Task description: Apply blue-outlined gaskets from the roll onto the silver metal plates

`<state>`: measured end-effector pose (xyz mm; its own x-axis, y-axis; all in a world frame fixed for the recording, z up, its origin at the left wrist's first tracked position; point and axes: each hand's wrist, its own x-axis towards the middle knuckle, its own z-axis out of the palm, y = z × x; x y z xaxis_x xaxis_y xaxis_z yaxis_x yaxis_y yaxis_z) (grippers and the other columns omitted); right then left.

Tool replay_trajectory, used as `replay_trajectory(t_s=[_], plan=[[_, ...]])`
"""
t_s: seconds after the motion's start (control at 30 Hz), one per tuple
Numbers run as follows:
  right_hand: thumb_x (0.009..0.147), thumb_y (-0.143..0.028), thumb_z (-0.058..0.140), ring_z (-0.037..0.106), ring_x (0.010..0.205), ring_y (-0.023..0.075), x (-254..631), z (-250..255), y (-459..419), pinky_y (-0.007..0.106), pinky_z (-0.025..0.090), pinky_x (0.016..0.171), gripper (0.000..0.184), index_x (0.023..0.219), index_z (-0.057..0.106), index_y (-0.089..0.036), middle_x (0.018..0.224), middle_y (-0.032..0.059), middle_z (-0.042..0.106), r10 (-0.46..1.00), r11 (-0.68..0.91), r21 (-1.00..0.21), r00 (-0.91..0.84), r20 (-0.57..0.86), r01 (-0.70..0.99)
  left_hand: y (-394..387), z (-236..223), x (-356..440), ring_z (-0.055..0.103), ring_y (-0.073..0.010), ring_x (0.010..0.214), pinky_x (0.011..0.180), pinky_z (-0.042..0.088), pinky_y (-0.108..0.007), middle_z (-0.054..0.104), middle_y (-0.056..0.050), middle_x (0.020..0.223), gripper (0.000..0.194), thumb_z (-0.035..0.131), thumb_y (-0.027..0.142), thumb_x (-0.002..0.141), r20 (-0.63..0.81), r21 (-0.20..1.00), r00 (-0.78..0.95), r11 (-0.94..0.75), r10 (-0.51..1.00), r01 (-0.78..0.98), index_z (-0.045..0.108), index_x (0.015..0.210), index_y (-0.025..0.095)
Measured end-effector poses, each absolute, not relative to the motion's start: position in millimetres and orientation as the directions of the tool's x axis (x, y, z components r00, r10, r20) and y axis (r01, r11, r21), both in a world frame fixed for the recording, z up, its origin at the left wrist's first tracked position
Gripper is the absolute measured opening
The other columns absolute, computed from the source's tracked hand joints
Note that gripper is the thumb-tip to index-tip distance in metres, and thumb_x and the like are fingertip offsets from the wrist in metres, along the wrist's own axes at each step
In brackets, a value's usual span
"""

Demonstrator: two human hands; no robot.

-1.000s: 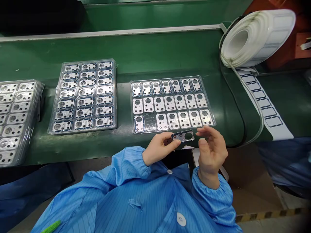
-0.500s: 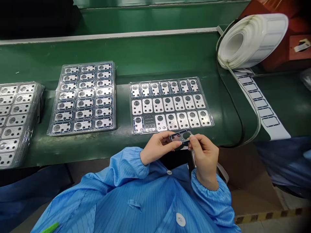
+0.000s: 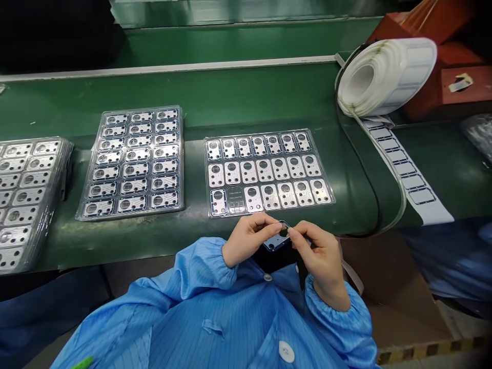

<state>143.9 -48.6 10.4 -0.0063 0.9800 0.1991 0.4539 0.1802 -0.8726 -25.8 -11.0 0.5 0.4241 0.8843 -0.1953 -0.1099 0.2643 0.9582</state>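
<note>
Nearest is the blue coat (image 3: 230, 328) of the person. Just in front of it, near the front edge of the tabletop (image 3: 238, 97), the two hands hold one small plate (image 3: 274, 243) between them. The left hand (image 3: 251, 238) is almost closed, with thumb and finger pinching the upper edge of the plate. The right hand (image 3: 321, 259) pinches with thumb and finger at the right end, near the large hole; its other fingers are curled. The plate is tilted and partly covered by the fingers.

Just beyond the hands lies a clear tray (image 3: 236, 200) with rows of similar plates. To its left are two stacks (image 3: 181, 169) of filled trays. To the right, a white strip (image 3: 434, 210) with dark frames lies below a big roll (image 3: 407, 72). Behind the roll is something red (image 3: 471, 84).
</note>
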Motion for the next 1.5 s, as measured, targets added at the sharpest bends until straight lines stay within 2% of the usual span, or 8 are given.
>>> replay_trajectory(t_s=[0.27,0.47,0.67,0.83,1.03,1.23,1.37,1.5], plan=[[0.092,-0.031,0.057,0.048,0.053,0.0101,144.6,14.8,-47.3,0.024,0.037,0.052,0.033,0.061,0.053,-0.02,0.057,-0.0025,0.052,0.977,0.197,-0.879,-0.159,0.14,0.434,-8.9,4.0,-27.0,0.056,-0.0109,0.066,0.064,0.046,-0.023,0.064,-0.002,0.069,0.034,0.075,0.046,0.076,-0.231,0.937,0.469,0.325,0.853,-0.129,0.066,0.073,0.013],[0.1,-0.042,0.042,0.059,0.058,0.0129,139.1,1.5,-49.3,0.024,0.046,0.055,0.041,0.072,0.062,-0.02,0.063,0.0011,0.062,0.993,0.096,-0.959,-0.088,0.075,0.267,-8.3,8.9,-27.3,0.056,-0.0103,0.063,0.062,0.045,-0.023,0.064,-0.002,0.065,0.038,0.072,0.048,0.078,-0.228,0.943,0.297,0.286,0.927,-0.17,0.064,0.068,0.013],[0.096,-0.047,0.05,0.064,0.049,0.0139,114.6,-9.7,-60.3,0.024,0.052,0.05,0.031,0.087,0.064,-0.021,0.065,0.0013,0.071,0.995,-0.086,-0.982,-0.028,-0.092,0.166,-10.5,9.5,-22.4,0.047,-0.007,0.044,0.045,0.036,-0.022,0.057,0.003,0.059,0.04,0.072,0.051,0.077,-0.332,0.873,0.226,0.389,0.916,-0.295,0.058,0.068,0.015],[0.094,-0.045,0.055,0.07,0.054,0.017,96.6,-11.4,-69.5,0.027,0.06,0.055,0.03,0.109,0.064,-0.02,0.069,0.0025,0.075,0.994,-0.077,-0.99,0.081,-0.068,0.114,-9.7,9.8,-21.4,0.049,-0.0073,0.055,0.051,0.038,-0.02,0.058,0.001,0.064,0.037,0.074,0.047,0.075,-0.345,0.88,0.098,0.358,0.933,-0.313,0.061,0.068,0.014],[0.091,-0.041,0.061,0.073,0.062,0.0175,96.7,-12.0,-73.0,0.031,0.063,0.062,0.038,0.123,0.061,-0.02,0.081,0.005,0.078,0.996,-0.094,-0.994,0.014,-0.093,0.063,-5.9,9.3,-24.6,0.046,-0.0073,0.056,0.052,0.036,-0.021,0.055,0.003,0.063,0.038,0.072,0.049,0.076,-0.361,0.868,0.067,0.361,0.93,-0.34,0.058,0.065,0.015],[0.093,-0.038,0.059,0.069,0.056,0.0151,94.5,-12.5,-70.6,0.028,0.059,0.058,0.031,0.116,0.063,-0.019,0.076,0.004,0.076,0.993,-0.053,-0.993,0.114,-0.041,0.107,-2.1,9.4,-24.5,0.044,-0.0067,0.055,0.052,0.035,-0.022,0.055,0.002,0.065,0.042,0.07,0.054,0.076,-0.372,0.852,0.121,0.39,0.92,-0.35,0.059,0.067,0.015],[0.093,-0.039,0.059,0.065,0.052,0.0131,98.5,-10.7,-69.6,0.025,0.055,0.052,0.028,0.112,0.066,-0.019,0.072,0.002,0.074,0.978,-0.083,-0.995,0.196,-0.072,0.052,-5.7,11.5,-28.3,0.048,-0.0079,0.058,0.057,0.04,-0.022,0.059,0.001,0.07,0.05,0.072,0.063,0.071,-0.286,0.903,0.262,0.351,0.922,-0.248,0.063,0.081,0.014],[0.091,-0.039,0.063,0.063,0.055,0.0124,105.8,-12.5,-71.3,0.023,0.052,0.051,0.029,0.112,0.067,-0.02,0.072,0.0011,0.072,0.964,-0.098,-0.995,0.251,-0.092,0.014,-14.8,12.2,-35.7,0.045,-0.0087,0.056,0.055,0.036,-0.023,0.055,0.002,0.059,0.043,0.071,0.054,0.076,-0.211,0.977,0.316,0.202,0.925,0.061,0.058,0.064,0.015]])
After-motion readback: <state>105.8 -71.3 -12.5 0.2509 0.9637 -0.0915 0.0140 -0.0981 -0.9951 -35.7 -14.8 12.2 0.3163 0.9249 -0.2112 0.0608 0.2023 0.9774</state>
